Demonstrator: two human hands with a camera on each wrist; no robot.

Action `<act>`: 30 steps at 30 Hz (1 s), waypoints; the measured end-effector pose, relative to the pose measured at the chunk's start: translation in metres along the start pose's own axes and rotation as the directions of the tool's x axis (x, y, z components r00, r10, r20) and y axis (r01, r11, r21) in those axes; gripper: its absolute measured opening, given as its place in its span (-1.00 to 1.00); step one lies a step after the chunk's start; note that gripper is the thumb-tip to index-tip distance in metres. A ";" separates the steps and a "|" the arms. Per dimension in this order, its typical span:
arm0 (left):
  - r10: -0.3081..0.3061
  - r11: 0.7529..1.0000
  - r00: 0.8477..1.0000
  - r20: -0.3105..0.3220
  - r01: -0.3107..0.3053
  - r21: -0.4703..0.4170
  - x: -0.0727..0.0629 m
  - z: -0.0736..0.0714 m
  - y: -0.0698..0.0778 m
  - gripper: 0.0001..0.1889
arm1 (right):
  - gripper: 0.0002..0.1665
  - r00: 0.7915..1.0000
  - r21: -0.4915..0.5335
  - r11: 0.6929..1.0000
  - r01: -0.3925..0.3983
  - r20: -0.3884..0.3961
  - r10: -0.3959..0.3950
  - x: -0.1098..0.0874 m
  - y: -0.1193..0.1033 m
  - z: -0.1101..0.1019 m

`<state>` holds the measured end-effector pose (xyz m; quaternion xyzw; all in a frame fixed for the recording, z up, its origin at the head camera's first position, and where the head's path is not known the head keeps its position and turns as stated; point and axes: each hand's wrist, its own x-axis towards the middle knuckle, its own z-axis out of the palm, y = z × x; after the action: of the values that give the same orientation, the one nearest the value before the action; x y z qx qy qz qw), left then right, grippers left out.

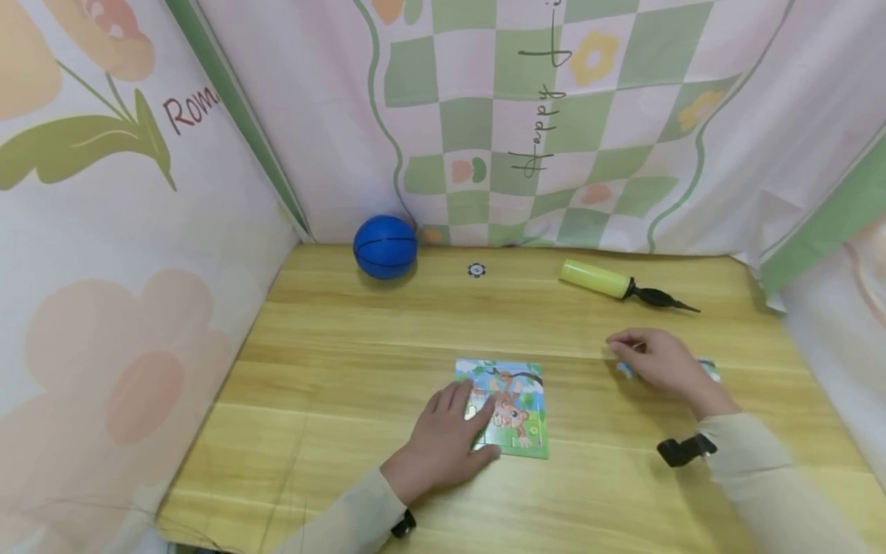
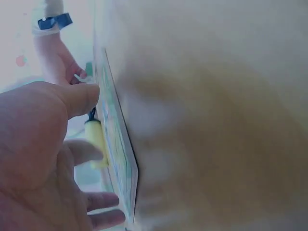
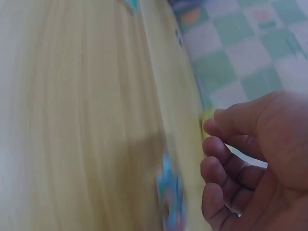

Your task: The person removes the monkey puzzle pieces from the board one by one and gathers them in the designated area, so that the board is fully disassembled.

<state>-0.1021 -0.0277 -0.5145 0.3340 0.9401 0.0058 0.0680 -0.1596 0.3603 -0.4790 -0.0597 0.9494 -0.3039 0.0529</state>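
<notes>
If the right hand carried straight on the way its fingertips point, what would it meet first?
The way looks free at first: beyond the right hand lies bare wooden table. Farther on, the small round disc may lie near its line, though the hand's height is unclear.

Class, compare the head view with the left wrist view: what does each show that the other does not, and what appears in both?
Only the head view shows the blue ball and the small round chip near the back of the table.

Only the left wrist view shows the palm side of the left hand; the head view has its back.

Both show parts of each hand, including the right hand, plus the puzzle, the yellow pump and the table.
</notes>
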 end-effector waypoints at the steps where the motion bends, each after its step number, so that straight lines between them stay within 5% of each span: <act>1: -0.029 0.999 1.000 -0.005 0.029 -0.013 0.000 -0.001 -0.002 -0.13 | -0.48 1.000 0.007 1.000 0.017 0.009 -0.017 0.002 -0.008 0.003; 6: -0.165 0.985 0.986 -0.024 0.164 -0.048 0.005 0.000 -0.014 -0.05 | -0.59 0.992 0.035 0.993 0.116 0.047 -0.117 0.012 -0.049 0.026; 15: -0.195 0.980 0.981 0.011 0.195 -0.046 0.016 0.001 -0.031 -0.02 | -0.67 0.933 0.117 0.950 0.290 0.187 -0.308 0.031 -0.116 0.086; 19: -0.199 0.979 0.980 0.024 0.200 -0.046 0.016 0.002 -0.034 0.01 | -0.62 0.916 0.078 0.938 0.339 0.202 -0.348 0.037 -0.130 0.106; 30: -0.212 0.974 0.977 0.037 0.214 -0.077 0.019 0.003 -0.037 0.06 | -0.65 0.927 -0.012 0.935 0.355 0.137 -0.350 0.039 -0.137 0.124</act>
<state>-0.1395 -0.0449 -0.5216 0.2283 0.9684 0.0315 0.0951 -0.1697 0.1732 -0.5023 -0.2503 0.9229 -0.2866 0.0594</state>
